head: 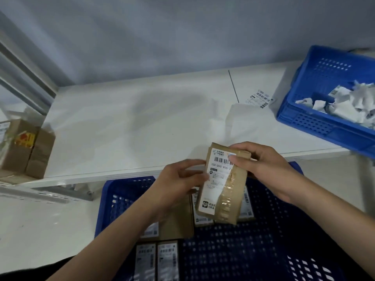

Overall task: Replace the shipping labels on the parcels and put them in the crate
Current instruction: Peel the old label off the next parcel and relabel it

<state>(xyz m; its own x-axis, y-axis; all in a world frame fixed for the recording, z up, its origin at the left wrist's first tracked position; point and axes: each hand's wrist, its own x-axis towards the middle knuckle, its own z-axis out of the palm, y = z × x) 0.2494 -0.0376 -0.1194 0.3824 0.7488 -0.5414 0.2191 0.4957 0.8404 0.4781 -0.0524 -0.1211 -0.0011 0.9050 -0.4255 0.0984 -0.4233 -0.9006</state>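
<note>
2 bare hands hold 1 parcel [222,185] in the head view, above the near edge of the white tabletop [142,118] and over a blue crate [263,240] below it. The parcel is a flat brown cardboard packet, roughly rectangular, tilted a little, with a strip of wrinkled clear tape down its right side. A white label [218,175] with a barcode and printed text covers most of its face. The left hand [178,183] grips the parcel's left edge, fingers curled round it. The right hand [261,165] grips the upper right corner, thumb pressed on the label's top right part near the barcode.

The crate is perforated plastic with a grid of small holes. In it lie several more flat brown parcels [156,258] with white labels, partly hidden by the left forearm and the held parcel.

On the tabletop's right end sits a 2nd blue perforated bin [304,118], holding crumpled white paper scraps [343,102]. Just left of it a loose label [260,98] lies flat on the tabletop. At far left, beside the tabletop, stand brown cardboard boxes [26,151], 1 bearing a red and yellow sticker. A pale wall rises behind.
</note>
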